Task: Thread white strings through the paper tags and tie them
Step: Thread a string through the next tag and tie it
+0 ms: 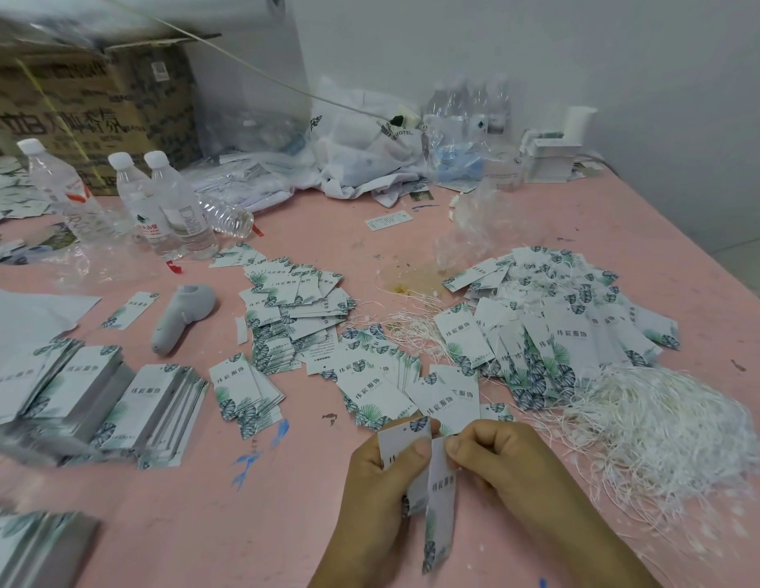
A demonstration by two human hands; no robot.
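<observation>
My left hand [380, 485] grips a white paper tag [397, 441] with a leaf print, held upright near the table's front edge. My right hand [497, 464] pinches the top of a second, longer tag [441, 511] that hangs down between both hands. The two tags touch at their upper ends. A big tangle of white strings [662, 430] lies just right of my right hand. Loose tags [372, 388] are scattered just beyond my hands, and a heap of tags with strings [569, 328] lies further right. No string is clearly visible in my fingers.
Neat stacks of tags [115, 401] lie at the left on the pink table [263, 524]. A grey handheld device [181, 314] lies beyond them. Water bottles [174, 205], a cardboard box [85, 104] and plastic bags [361, 146] line the back.
</observation>
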